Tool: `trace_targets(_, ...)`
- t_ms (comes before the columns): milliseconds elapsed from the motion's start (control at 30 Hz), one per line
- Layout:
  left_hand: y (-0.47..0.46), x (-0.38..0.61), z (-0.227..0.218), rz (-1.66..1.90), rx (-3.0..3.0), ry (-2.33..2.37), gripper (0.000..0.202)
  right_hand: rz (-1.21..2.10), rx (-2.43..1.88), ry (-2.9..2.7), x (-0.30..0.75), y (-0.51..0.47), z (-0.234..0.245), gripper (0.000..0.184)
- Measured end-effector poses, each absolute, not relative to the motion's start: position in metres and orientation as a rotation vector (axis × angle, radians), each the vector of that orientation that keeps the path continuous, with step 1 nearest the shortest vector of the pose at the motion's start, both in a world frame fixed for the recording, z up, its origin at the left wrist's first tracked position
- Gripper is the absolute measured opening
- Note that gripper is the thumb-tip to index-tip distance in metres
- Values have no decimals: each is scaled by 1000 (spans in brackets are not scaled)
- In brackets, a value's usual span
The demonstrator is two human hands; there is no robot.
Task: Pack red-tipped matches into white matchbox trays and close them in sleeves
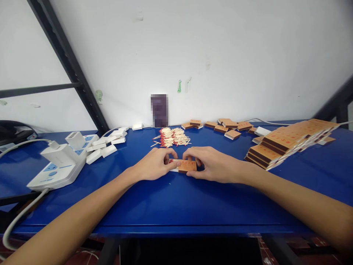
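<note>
Low over the blue table (171,202), both hands meet at one matchbox. My right hand (211,163) grips its brown printed sleeve (188,166) between thumb and fingers. At the left end, my left hand (154,163) pinches the white inner tray (174,170), which sticks partly out of the sleeve. Red match heads show inside the tray, though the fingers cover much of it. Just beyond the hands lies a loose pile of red-tipped matches (175,137).
White empty-looking trays (109,151) lie to the left beside a power strip (59,175) with plugs and cables. Brown matchbox sleeves (233,134) are scattered at the back right, near a tall stack of them (284,141). A blurred-out dark rectangle (159,110) leans on the wall.
</note>
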State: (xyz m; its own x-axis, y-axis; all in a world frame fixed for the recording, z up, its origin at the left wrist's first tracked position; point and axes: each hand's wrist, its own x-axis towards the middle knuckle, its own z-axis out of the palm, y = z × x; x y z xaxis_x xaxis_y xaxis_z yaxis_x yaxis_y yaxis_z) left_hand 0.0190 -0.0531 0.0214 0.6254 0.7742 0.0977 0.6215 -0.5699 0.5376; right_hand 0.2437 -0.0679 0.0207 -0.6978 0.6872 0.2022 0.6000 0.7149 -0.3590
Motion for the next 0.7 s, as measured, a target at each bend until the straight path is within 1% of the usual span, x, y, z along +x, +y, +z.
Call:
trace_targets(167,-61,25,20,511,2384,953,23,368,-890,-2618,238,-74,17,25)
trace_targets(300,-60,25,19,513,2422,950,27,364,-914,-2636,239,-73,16,25)
trace_targets(433,-58,23,19,497,2468,955,27,291,-970,-2679,236,-75,19,23)
trace_targets(600,-54,19,19,499,2504,992,30,33,-1076,-2609,250,-87,46,19)
trace_targets(700,-53,17,18,480,2531,1016,30,-238,-1176,-2409,285,-101,65,28)
